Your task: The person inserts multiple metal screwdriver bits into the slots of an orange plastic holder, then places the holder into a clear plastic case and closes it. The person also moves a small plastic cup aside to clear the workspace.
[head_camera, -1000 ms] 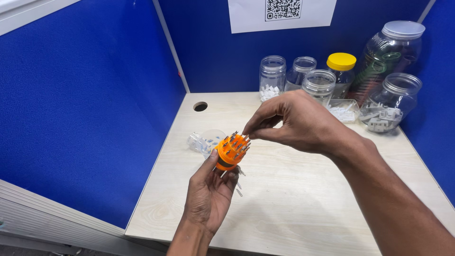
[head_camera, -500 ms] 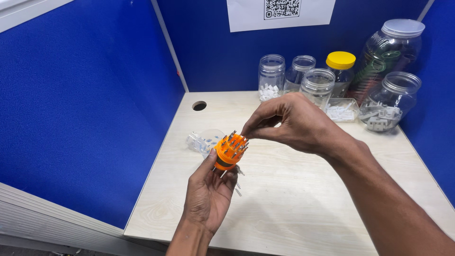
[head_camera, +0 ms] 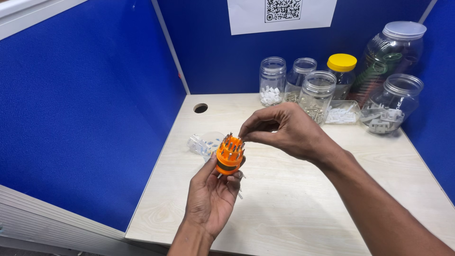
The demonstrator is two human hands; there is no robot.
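Holding the orange bit holder (head_camera: 230,156) upright in my left hand (head_camera: 211,196), just left of the frame's centre, I have its lower body clamped between thumb and fingers, with the ring of metal bits pointing up and slightly away from me. My right hand (head_camera: 284,130) comes in from the lower right and sits just above and to the right of the holder, its thumb and forefinger pinched together right at the bit tips; whether they grip one bit I cannot tell, since the tips are too small. The holder's long axis runs nearly vertical, tilted a little toward the upper right, so the bits lie straight below my right fingertips, and that hand is the nearer one to them. Behind the holder, a clear bag (head_camera: 204,142) lies on the desk (head_camera: 294,208). Jars (head_camera: 316,92) stand along the upper right, against the blue partition (head_camera: 85,109).
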